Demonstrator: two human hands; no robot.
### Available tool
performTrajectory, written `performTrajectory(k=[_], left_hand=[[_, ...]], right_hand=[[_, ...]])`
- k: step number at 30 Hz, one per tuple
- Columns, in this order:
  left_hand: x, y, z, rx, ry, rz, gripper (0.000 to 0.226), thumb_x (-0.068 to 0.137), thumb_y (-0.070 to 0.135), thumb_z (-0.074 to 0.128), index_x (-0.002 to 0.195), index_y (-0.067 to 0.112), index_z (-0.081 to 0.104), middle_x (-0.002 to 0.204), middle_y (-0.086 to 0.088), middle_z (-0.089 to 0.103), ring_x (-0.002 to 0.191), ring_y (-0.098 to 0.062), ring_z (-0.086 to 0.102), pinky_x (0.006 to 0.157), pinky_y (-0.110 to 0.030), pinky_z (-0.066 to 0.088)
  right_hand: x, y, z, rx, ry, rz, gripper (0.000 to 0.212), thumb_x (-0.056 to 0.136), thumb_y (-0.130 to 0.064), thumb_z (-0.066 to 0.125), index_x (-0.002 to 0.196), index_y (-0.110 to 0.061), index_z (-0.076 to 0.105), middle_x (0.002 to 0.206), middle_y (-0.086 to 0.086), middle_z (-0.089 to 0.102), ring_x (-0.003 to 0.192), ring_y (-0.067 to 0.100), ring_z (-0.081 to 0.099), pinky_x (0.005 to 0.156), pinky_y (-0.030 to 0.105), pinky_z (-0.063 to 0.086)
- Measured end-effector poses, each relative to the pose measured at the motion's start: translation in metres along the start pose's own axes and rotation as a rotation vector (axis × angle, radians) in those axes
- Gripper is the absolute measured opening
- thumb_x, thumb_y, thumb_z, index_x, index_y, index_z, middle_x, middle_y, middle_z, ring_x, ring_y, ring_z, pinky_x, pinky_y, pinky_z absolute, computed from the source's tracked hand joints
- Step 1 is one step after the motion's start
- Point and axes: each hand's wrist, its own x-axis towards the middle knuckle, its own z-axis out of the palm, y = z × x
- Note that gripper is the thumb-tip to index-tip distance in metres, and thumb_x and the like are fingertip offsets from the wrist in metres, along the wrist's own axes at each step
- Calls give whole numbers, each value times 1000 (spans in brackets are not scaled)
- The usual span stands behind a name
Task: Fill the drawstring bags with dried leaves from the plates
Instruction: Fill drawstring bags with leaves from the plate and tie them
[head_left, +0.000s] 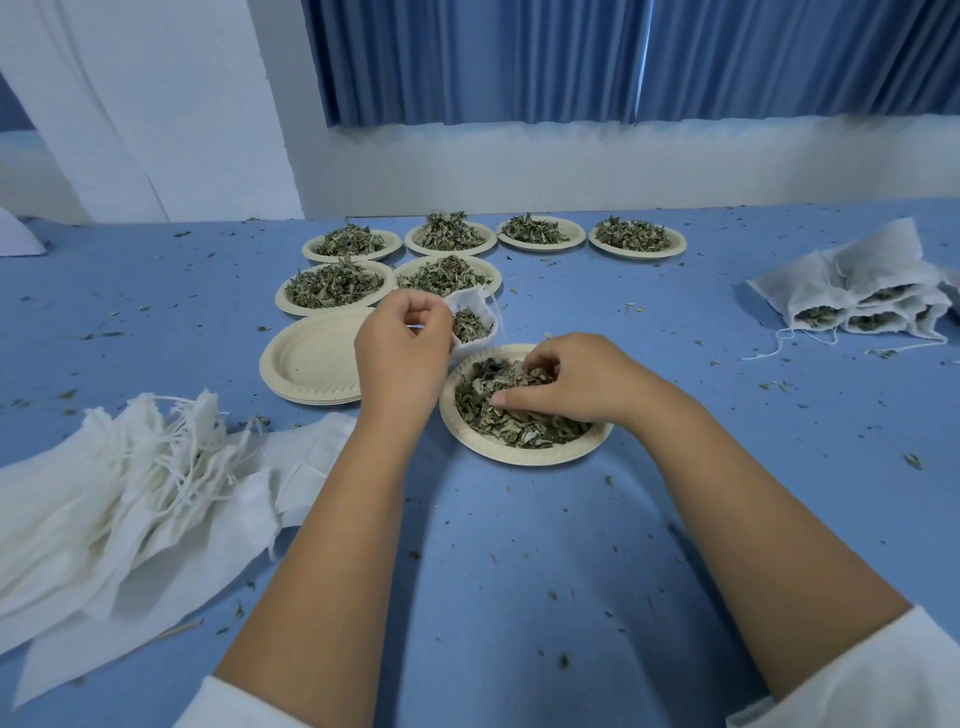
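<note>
Two hands are engaged: a part-filled bag (471, 323) is pinched open by the left hand (402, 349), while leaves (511, 410) on the near plate (524, 453) are clutched by the right hand (569, 382)

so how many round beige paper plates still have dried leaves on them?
7. Four in the far row, two in the middle row, one under the right hand. The stack at left is empty.
</note>
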Motion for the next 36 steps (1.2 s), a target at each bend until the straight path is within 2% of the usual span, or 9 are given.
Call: performTrajectory(k=[5, 8, 11, 14, 19, 22, 26, 30, 36], left_hand=[[-2, 1, 2, 34, -28, 7, 15, 92, 18, 59, 80, 27, 62, 74, 4, 66, 64, -5, 61, 63, -24, 51], [-3, 1, 2, 50, -59, 19, 18, 91, 15, 58, 79, 28, 61, 70, 9, 64, 64, -5, 62, 61, -19, 51], [-3, 0, 3, 38, -65, 17, 18, 91, 14, 59, 79, 26, 62, 63, 12, 62, 59, -2, 60, 59, -18, 51], [-3, 0, 3, 20, -58, 15, 18, 91, 13, 59, 78, 25, 62, 58, 13, 61, 56, 0, 58, 56, -15, 48], [-3, 0, 3, 24, -32, 10, 16, 91, 15, 59, 79, 26, 62, 64, 8, 63, 56, 1, 58, 59, -19, 48], [-4, 0, 3, 38, -31, 16, 17, 91, 15, 59, 79, 27, 61, 68, 6, 64, 61, -3, 59, 61, -20, 49], [-5, 1, 4, 58, -42, 29, 19, 91, 14, 58, 77, 26, 60, 71, 2, 65, 61, -4, 58, 62, -19, 49], [-6, 1, 4, 68, -43, 27, 18, 91, 14, 59, 77, 26, 60, 72, 1, 66, 64, -8, 60, 61, -19, 48], [-7, 2, 5, 83, -46, 15, 18, 90, 14, 59, 76, 26, 60, 71, 3, 66, 67, -8, 61, 64, -18, 48]], right_hand=[[-2, -10, 7, -104, 63, -72, 52, 68, -67, 72, 104, -30, 66, 83, -16, 53, 80, 7, 50, 63, 27, 42], [-3, -10, 7, -98, 59, -69, 38, 74, -56, 74, 101, -29, 68, 100, -8, 63, 93, 13, 55, 79, 34, 50], [-5, -11, 6, -108, 64, -74, 28, 76, -52, 74, 93, -31, 65, 105, -6, 60, 95, 13, 53, 77, 32, 47], [-5, -12, 6, -97, 140, -101, 29, 76, -52, 70, 95, -32, 62, 102, -6, 51, 100, 13, 47, 75, 30, 39], [-6, -18, 10, -61, 202, -204, 35, 75, -55, 70, 98, -29, 63, 100, -7, 56, 103, 14, 46, 85, 33, 45], [-6, -21, 15, -81, 192, -235, 41, 76, -57, 71, 105, -29, 63, 98, -7, 56, 103, 15, 46, 84, 32, 44], [-6, -24, 22, -104, 141, -247, 37, 80, -45, 73, 113, -28, 68, 107, -3, 62, 108, 18, 51, 88, 34, 45], [-6, -27, 22, -98, 129, -227, 28, 83, -34, 71, 110, -26, 70, 106, -3, 66, 101, 18, 57, 84, 37, 49], [-7, -24, 19, -8, 199, -173, 20, 82, -30, 70, 102, -26, 73, 84, -6, 62, 84, 15, 56, 71, 30, 46]])
